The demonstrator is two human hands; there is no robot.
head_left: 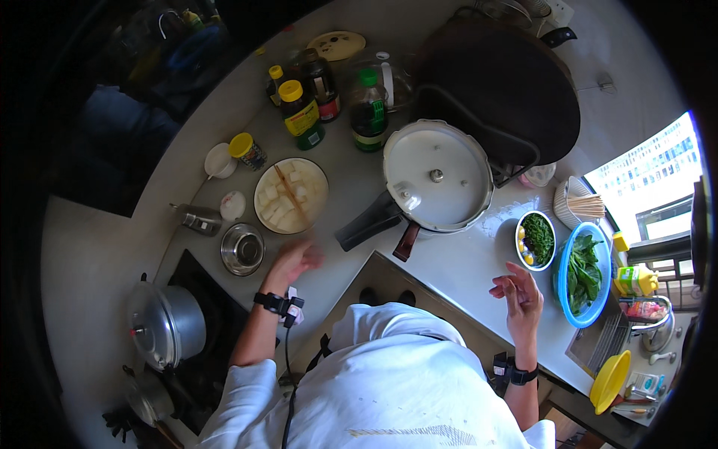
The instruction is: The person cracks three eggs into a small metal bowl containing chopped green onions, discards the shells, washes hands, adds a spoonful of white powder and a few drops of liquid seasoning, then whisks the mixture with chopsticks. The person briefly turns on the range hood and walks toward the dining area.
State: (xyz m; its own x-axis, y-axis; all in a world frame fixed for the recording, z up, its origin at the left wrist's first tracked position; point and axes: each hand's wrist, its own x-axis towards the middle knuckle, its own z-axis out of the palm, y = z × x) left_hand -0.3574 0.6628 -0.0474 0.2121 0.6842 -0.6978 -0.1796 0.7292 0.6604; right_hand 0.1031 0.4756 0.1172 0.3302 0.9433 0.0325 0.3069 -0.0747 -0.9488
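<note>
My left hand [296,259] is blurred and hovers just below a round bowl [261,212] of white cubes in liquid, which look like tofu. A pair of wooden chopsticks [289,189] rests slanted across this bowl. Beside the hand stands a small steel bowl [243,250]. I see nothing held in the left hand. My right hand [519,294] is raised over the counter's front edge, its fingers loosely bent and apart, holding nothing. Nearest to it are a white bowl [538,241] of chopped greens with yellow-and-white pieces and a blue basin [603,280] with leafy greens.
A lidded pressure cooker [437,174] sits mid-counter, its handles pointing toward me. Behind it lean a large dark wok [505,84] and sauce bottles [303,115]. Another pressure cooker [185,322] stands on the black hob [188,275] at left. A yellow basin [609,383] is by the sink.
</note>
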